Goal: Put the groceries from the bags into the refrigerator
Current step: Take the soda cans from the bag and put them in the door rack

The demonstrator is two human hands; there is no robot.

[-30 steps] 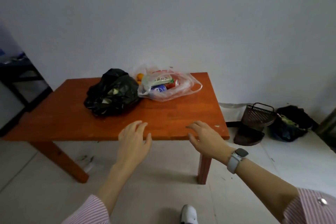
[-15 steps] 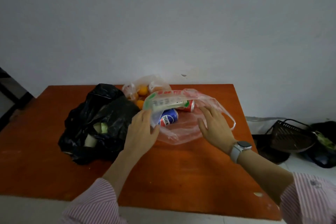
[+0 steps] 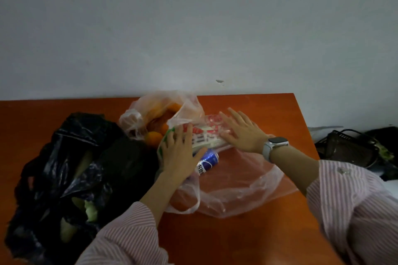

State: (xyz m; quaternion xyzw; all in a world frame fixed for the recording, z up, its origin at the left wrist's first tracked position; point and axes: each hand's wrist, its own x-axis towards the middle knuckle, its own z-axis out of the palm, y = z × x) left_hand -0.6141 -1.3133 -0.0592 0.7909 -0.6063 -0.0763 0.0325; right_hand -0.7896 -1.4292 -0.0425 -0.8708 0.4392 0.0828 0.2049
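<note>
- The orange wooden table (image 3: 247,232) stands against a pale wall, and every bag sits on it; no refrigerator shows from here, so nothing looks to have been put away yet.
- The black bag (image 3: 71,174) slumps at the left, its mouth gaping, with something pale green showing inside.
- The clear bag (image 3: 237,196) lies flat and open in the middle, and both hands are inside its mouth.
- A smaller clear bag of oranges (image 3: 155,118) sits behind it, near the wall.
- The white packet with red and green print (image 3: 203,139) lies across the clear bag's mouth, between the two hands.
- The left hand (image 3: 178,155) lies flat over the packet's near end with its fingers spread; whether the thumb hooks under, I cannot tell.
- The right hand (image 3: 243,132), a watch (image 3: 273,146) on its wrist, rests with fingers straight on the packet's far end, through the plastic it seems.
- A blue soda can (image 3: 206,162) lies on its side just beside the left hand.
- My reading: this is the first unpacking step. Next, the fingers must close round the packet and draw it free of the clinging film.
</note>
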